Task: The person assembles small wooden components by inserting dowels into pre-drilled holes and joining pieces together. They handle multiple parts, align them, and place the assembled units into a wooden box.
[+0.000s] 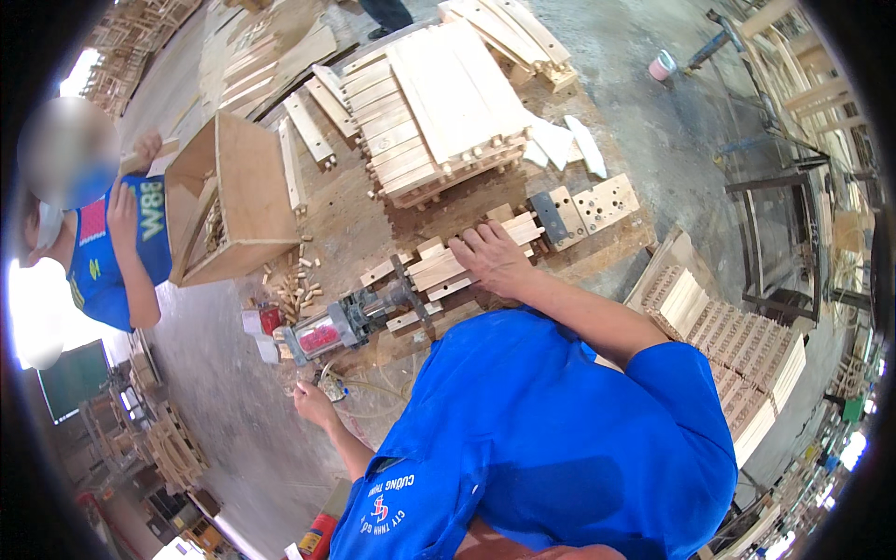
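Note:
My right hand [495,261] lies over a pale wooden piece [439,269], its fingers curled across the top. The piece sits lengthwise in a bench clamp, between a dark metal cross plate [407,287] and a dark end block [551,221]. To the left of the plate is the clamp's air cylinder [322,333], with a reddish part showing inside. Below the cylinder, my left hand [315,405] is closed beside a small valve fitting [330,383] with thin hoses. What its fingers grip is too small to make out.
Beyond the clamp rises a stack of doweled wooden pieces [420,112]. Loose dowels [297,285] lie near a plywood box [257,187]. A co-worker [112,233] in blue stands behind that box. Stacked slats [728,345] stand at my right, and a light-coloured bucket [662,66] farther off.

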